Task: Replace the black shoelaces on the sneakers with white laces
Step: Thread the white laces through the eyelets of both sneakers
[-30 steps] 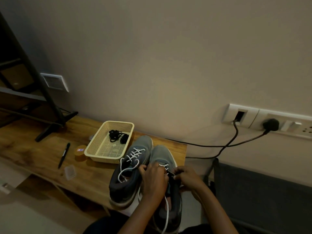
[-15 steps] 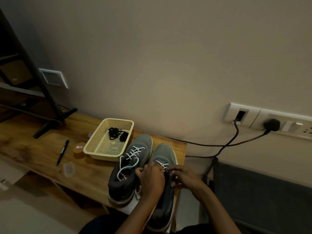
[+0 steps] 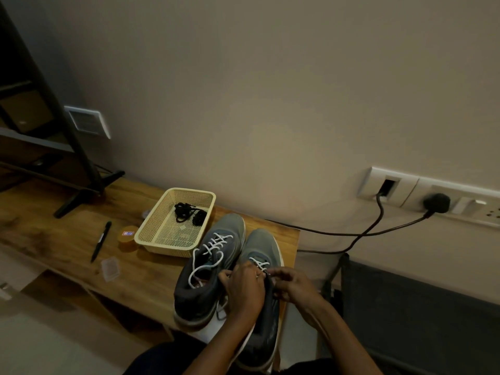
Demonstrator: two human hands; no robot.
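Observation:
Two grey sneakers stand side by side at the right end of the wooden table. The left sneaker carries a white lace with loose loops over its opening. The right sneaker has white lace through its front eyelets only. My left hand and my right hand meet over its tongue, both pinching the white lace at the eyelets. The black laces lie bundled in the cream basket.
A black pen, a small orange tub and a clear plastic case lie left of the basket. A black stand foot rests at the table's back left. Cables run from the wall sockets.
Both hands have shifted slightly forward along the right sneaker, and its heel has dropped lower in view; the dangling lace end below my left hand is now hidden.

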